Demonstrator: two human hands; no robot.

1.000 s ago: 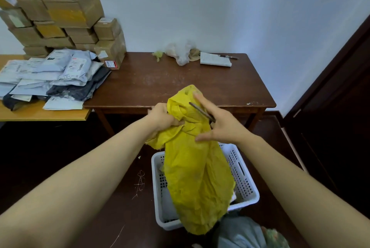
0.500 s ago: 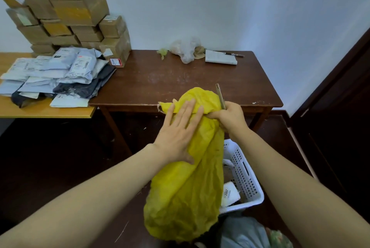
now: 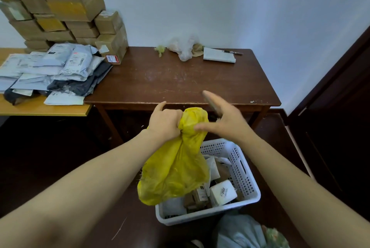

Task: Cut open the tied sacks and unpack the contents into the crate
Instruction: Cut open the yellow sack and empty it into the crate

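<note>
Yellow sack, thin and crumpled, hangs limp from the fingers of the left hand. They are curled tight around its gathered neck, and a knob of the material bulges out above the fist. The right hand is just beside that neck, thumb touching the sack and forefinger stretched out. A dark slim object lies along the forefinger, and motion blur hides whether the hand grips it. The sack's lower end sags over the left rim of a white perforated crate on the floor, covering that side. Small parcels lie inside the crate. Both hands are just on the near side of a dark brown bench, at its front edge. Dark floor stretches away to the left of the crate, and a grey bag sits against its near right corner.
</note>
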